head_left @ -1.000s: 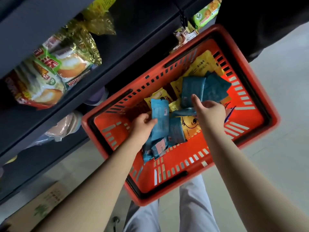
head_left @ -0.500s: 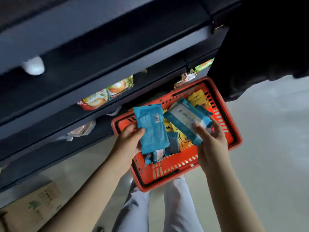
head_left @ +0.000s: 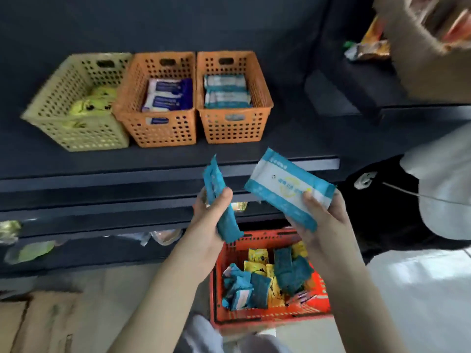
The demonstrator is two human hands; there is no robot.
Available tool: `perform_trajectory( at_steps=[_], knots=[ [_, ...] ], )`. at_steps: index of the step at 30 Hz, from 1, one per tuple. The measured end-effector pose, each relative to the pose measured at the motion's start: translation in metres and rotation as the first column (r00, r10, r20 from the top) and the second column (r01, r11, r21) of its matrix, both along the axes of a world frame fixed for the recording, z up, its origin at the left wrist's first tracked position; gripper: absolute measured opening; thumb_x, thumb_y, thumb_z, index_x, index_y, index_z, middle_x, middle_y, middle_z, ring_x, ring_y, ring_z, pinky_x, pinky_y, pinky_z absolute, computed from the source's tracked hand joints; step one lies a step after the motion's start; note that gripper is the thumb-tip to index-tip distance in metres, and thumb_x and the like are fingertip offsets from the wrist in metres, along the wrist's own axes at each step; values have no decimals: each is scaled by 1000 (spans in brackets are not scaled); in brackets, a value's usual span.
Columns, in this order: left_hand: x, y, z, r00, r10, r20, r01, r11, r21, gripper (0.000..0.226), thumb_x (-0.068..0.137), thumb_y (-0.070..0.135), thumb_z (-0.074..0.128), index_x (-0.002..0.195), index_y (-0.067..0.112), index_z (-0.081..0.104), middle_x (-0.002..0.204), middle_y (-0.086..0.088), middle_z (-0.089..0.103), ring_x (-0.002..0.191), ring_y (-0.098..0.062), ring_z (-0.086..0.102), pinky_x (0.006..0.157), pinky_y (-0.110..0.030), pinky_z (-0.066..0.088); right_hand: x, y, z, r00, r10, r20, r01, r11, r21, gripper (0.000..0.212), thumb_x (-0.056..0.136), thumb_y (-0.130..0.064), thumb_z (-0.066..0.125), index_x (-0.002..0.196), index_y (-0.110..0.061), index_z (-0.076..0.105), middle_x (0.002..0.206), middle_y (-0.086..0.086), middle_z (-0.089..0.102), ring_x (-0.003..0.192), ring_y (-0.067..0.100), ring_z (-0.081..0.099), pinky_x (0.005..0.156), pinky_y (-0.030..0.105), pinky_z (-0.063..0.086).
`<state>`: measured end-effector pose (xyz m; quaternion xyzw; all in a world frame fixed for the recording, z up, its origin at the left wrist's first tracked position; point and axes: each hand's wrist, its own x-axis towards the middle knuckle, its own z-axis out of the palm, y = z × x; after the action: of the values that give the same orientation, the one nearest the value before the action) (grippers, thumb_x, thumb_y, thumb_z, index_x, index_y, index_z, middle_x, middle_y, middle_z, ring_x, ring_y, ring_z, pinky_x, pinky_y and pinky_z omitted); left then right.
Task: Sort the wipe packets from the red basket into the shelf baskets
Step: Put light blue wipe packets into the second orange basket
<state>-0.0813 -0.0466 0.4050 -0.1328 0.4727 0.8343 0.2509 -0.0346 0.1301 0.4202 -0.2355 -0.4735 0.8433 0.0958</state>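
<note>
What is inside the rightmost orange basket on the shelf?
Inside the rightmost orange basket lie teal-and-white wipe packets, two showing on top. Any packets beneath them are covered, so the count is unclear.

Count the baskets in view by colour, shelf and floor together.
yellow basket: 1
orange baskets: 2
red basket: 1
Total: 4
</note>
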Motion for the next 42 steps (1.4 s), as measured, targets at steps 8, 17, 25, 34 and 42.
perform_trajectory(
  at_steps=[8,17,25,34,42],
  knots=[
    [-10,-113,50,989,144,16,-144,961,235,55,77,32,63,130,18,54,112,-9,69,96,-20,66,81,-34,46,-40,-94,45,994,90,-53,-94,992,-78,24,94,-19,60,118,-17,60,108,3,72,85,13,70,55,23,52],
    [-53,-264,83,990,106,-95,-94,988,123,44,93,33,47,132,16,54,122,-16,66,112,-34,64,94,-48,51,-98,-228,63,992,59,-113,-52,996,70,20,91,-19,63,111,-22,61,104,-4,75,93,9,71,67,25,59],
    [-82,-337,93,979,162,-126,-173,981,-87,27,97,36,51,115,21,64,104,-5,74,93,-24,72,74,-43,56,-133,-299,71,994,15,-106,-7,997,77,18,92,-23,62,110,-21,63,105,-2,74,93,11,72,67,25,57],
    [-155,-307,100,976,-16,-219,-24,984,-178,35,95,3,54,125,20,53,114,-4,70,97,-22,71,69,-37,60,-175,-257,83,983,-149,-106,165,972,168,10,91,-27,63,98,-19,64,95,-4,76,92,13,72,78,30,57],
    [-261,-220,94,959,-76,-272,-1,962,-271,28,93,12,61,120,19,60,107,-1,73,91,-17,72,72,-35,59,-258,-148,78,951,-295,-91,309,904,295,13,93,-28,63,94,-15,64,91,1,72,85,17,72,67,30,59]
  ],
)
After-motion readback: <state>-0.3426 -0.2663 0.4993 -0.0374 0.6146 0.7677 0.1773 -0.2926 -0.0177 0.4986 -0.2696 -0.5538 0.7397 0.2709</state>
